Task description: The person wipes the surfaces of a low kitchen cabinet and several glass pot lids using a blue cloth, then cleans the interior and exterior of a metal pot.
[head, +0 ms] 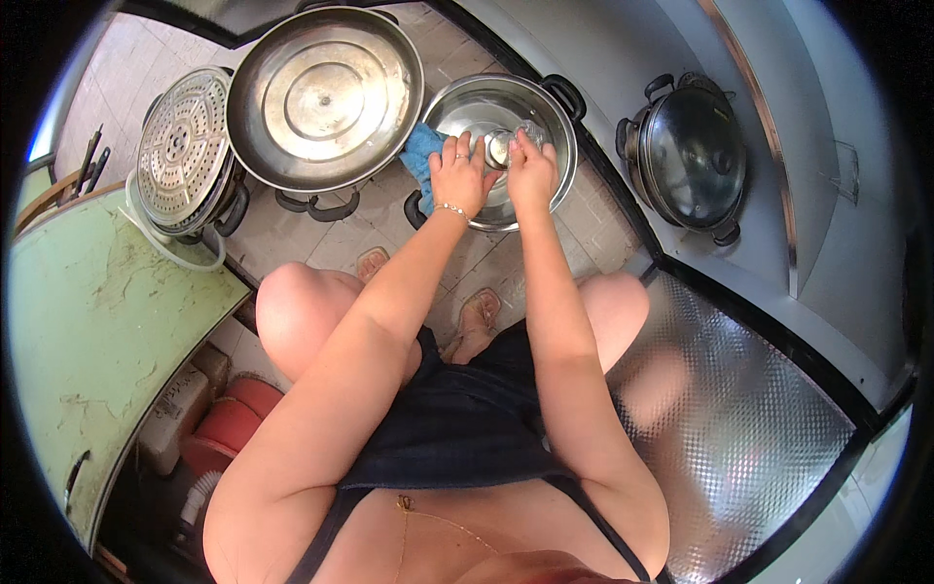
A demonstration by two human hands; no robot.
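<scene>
Both hands are inside a two-handled stainless steel pot [467, 102] on the tiled floor. My left hand [460, 175] lies with fingers spread, next to a small round metal piece [499, 150] in the pot; whether it holds that piece cannot be told. A blue cloth [421, 155] hangs over the pot's rim beside this hand. My right hand [533, 171] is bent around something clear and shiny [533, 131], partly hidden by the fingers. Left of the pot is a large, wide metal pan [326, 102] with black-handled cookware beneath it.
A perforated steamer tray [179, 146] rests on stacked pots at the left. A lidded pot [693, 157] stands at the right. A green cabinet door [124, 292] is at the left, with red and white containers behind it. A textured metal panel [737, 431] is at the right.
</scene>
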